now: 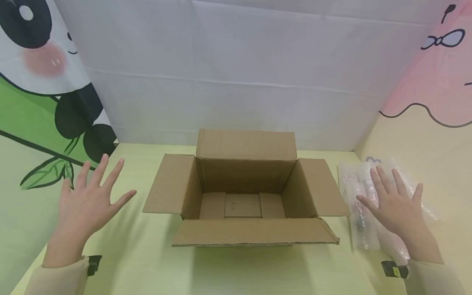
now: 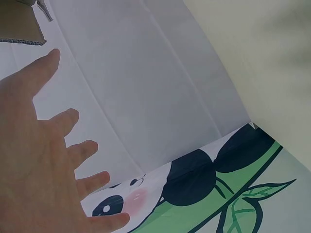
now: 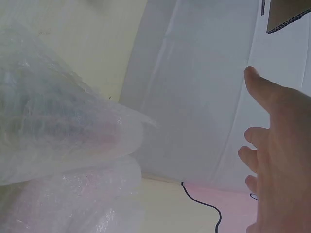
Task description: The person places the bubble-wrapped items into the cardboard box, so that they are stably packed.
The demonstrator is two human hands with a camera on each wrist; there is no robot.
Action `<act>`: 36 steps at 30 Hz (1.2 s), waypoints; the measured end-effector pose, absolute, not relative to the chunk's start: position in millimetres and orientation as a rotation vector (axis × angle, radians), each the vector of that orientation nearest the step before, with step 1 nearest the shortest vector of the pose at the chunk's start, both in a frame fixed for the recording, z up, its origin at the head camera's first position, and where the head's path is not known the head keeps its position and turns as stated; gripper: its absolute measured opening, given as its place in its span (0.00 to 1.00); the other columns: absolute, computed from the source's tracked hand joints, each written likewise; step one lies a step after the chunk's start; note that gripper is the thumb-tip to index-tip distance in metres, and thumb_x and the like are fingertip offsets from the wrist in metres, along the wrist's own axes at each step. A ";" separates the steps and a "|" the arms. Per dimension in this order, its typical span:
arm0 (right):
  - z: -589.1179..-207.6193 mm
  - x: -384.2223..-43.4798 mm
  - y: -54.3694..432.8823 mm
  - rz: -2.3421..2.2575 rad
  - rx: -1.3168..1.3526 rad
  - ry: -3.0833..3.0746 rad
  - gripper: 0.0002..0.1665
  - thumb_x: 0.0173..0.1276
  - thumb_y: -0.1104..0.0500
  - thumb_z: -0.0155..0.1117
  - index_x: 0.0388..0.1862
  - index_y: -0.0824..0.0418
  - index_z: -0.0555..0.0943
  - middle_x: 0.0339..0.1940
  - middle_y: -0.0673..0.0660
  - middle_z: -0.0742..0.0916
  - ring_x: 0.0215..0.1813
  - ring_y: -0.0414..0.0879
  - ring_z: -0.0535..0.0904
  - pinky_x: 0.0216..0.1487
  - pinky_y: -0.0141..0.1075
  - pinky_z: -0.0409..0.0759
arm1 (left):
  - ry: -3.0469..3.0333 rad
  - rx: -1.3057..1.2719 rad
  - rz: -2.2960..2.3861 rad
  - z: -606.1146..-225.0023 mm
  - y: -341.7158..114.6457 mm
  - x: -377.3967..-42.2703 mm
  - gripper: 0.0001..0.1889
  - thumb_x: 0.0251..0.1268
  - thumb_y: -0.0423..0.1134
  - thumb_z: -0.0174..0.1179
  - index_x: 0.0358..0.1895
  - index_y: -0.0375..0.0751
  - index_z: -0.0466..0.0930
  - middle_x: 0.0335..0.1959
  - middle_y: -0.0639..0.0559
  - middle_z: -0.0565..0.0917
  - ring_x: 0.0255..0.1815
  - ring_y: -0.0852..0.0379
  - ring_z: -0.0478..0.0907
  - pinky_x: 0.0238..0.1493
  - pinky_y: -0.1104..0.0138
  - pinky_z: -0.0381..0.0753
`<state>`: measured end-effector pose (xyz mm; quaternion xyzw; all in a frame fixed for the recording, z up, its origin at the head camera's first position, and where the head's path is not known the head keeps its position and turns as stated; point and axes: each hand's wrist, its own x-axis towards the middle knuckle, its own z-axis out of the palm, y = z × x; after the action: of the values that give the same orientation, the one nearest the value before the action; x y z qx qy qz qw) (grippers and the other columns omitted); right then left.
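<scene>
The left hand (image 1: 86, 207) and right hand (image 1: 400, 207) are spread, holding nothing. The open cardboard box (image 1: 243, 176) stands between them on the bench (image 1: 147, 262), long side crosswise. Bubble-wrapped packages (image 1: 363, 233) lie right of it, running roughly front to back, nearest the right hand.

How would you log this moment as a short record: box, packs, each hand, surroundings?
Box: cardboard, open, mid-table; flaps spread outward, bottom panels visible
Packs: bubble-wrapped, right of the box; contents and exact count unclear
Left hand: left of the box, fingers spread, holding nothing
Right hand: overlaps the packs in the head view, fingers spread, holding nothing
Table: pale yellow
Backdrop: pale creased sheet behind, cartoon prints at both sides
</scene>
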<state>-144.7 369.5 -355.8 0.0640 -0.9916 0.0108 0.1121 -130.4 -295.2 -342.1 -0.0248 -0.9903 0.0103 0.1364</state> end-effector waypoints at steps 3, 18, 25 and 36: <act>-355.9 -144.3 369.6 0.036 0.187 -2.907 0.51 0.72 0.34 0.46 0.80 0.59 0.40 0.81 0.61 0.45 0.80 0.63 0.30 0.61 0.78 0.26 | -2.870 -0.074 0.035 -343.0 -295.3 -130.2 0.46 0.64 0.69 0.49 0.79 0.61 0.37 0.80 0.43 0.43 0.75 0.30 0.45 0.60 0.28 0.49; -365.6 -133.2 375.0 0.022 0.200 -2.783 0.53 0.64 0.41 0.63 0.76 0.67 0.53 0.70 0.75 0.66 0.68 0.77 0.59 0.59 0.76 0.54 | -2.817 -0.095 0.026 -334.1 -292.3 -128.5 0.46 0.64 0.67 0.50 0.79 0.62 0.37 0.81 0.44 0.43 0.74 0.31 0.48 0.60 0.30 0.52; -378.5 -121.4 378.5 0.144 0.053 -3.066 0.53 0.70 0.39 0.56 0.75 0.74 0.48 0.59 0.85 0.66 0.47 0.85 0.69 0.30 0.65 0.74 | -2.723 -0.179 -0.017 -306.1 -279.3 -129.4 0.44 0.65 0.62 0.53 0.79 0.57 0.42 0.79 0.42 0.49 0.76 0.33 0.48 0.65 0.34 0.53; -410.3 -106.4 378.1 0.166 -0.029 -3.181 0.53 0.69 0.35 0.53 0.70 0.78 0.55 0.51 0.90 0.72 0.50 0.84 0.70 0.41 0.67 0.72 | -2.682 -0.757 -0.316 -272.9 -227.0 -141.9 0.41 0.66 0.55 0.58 0.76 0.44 0.54 0.77 0.44 0.60 0.76 0.38 0.56 0.74 0.50 0.55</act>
<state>-106.4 378.1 -410.3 -0.0091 -0.9984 0.0520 -0.0219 -141.9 -227.0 -272.9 -0.2661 -0.9427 -0.1113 0.1679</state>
